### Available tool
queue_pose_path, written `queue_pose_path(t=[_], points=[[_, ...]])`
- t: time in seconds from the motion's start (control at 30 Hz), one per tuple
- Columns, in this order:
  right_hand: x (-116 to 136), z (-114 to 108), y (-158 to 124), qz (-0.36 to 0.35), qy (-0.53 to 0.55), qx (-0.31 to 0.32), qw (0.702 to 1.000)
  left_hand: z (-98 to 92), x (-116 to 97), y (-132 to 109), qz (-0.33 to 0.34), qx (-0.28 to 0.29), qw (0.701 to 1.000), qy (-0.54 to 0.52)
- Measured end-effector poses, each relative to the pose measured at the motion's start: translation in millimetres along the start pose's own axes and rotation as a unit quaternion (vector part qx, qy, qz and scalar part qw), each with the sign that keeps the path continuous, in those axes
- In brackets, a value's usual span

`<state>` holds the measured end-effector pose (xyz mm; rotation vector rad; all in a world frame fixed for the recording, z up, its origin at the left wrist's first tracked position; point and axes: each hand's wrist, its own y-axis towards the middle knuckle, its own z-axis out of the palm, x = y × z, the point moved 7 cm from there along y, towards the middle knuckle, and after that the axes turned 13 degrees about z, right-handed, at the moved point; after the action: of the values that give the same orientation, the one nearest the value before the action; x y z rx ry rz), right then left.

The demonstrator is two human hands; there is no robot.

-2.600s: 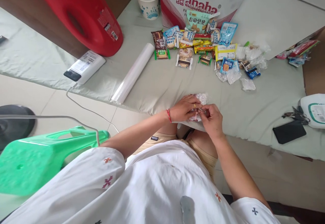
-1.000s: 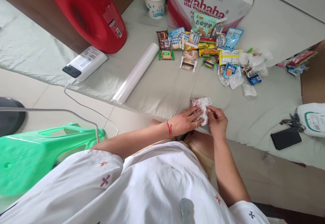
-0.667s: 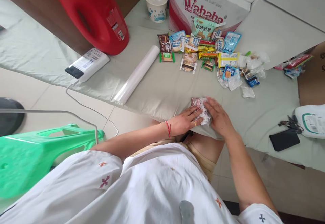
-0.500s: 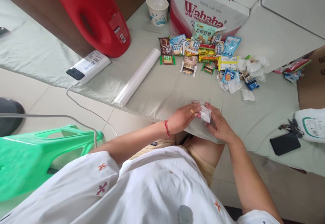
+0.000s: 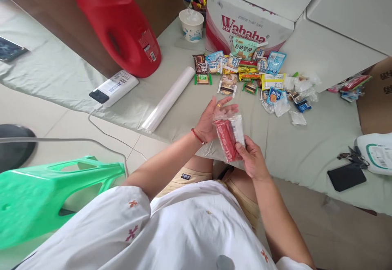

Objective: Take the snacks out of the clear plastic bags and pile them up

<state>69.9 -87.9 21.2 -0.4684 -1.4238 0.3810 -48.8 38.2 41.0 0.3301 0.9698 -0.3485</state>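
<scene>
A clear plastic bag with a red packet and a white packet inside is held tilted above the near edge of the table. My right hand grips its lower right side, the thumb lying on top. My left hand is open beside the bag's upper left, palm up and fingers spread; whether it touches the plastic I cannot tell. Beyond my hands lie several wrapped snacks, among them a brown cocoa packet, a yellow packet and a green pouch.
A roll of clear film lies left of the snacks. Further left are a white power bank with a cable and a red jug. A paper cup and carton stand behind. Crumpled plastic, keys and a black wallet lie right.
The bag has been raised and turned, so its red and white contents now show. My left hand has opened and moved left and away; my right hand has shifted left, gripping the bag.
</scene>
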Motion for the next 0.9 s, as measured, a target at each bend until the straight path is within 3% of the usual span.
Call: queue_pose_path(t=[0.13, 0.3, 0.43, 0.57, 0.67, 0.77, 0.9], points=[[-8, 10, 0, 0.043, 0.068, -0.028, 0.996, 21.9, 12, -17, -0.046, 0.023, 0.973, -0.227], [-6, 8, -4, 0.030, 0.093, -0.045, 0.994, 27.3, 26, -30, -0.134, -0.013, 0.946, -0.296], [-8, 8, -7, 0.018, 0.112, -0.040, 0.993, 14.6, 28, -21, -0.162, -0.043, 0.942, -0.290], [-13, -1, -11, -0.008, 0.047, -0.073, 0.996, -10.8, 38, -17, -0.220, -0.067, 0.956, -0.184], [-18, -9, -18, -0.030, -0.016, -0.083, 0.996, -21.5, 40, -17, -0.245, -0.035, 0.964, -0.096], [-21, -15, -26, -0.070, -0.048, -0.090, 0.992, -19.1, 37, -15, -0.223, -0.017, 0.971, -0.086], [-23, -14, -31, -0.105, -0.002, -0.094, 0.990, 2.4, 43, -18, -0.233, -0.025, 0.958, -0.166]])
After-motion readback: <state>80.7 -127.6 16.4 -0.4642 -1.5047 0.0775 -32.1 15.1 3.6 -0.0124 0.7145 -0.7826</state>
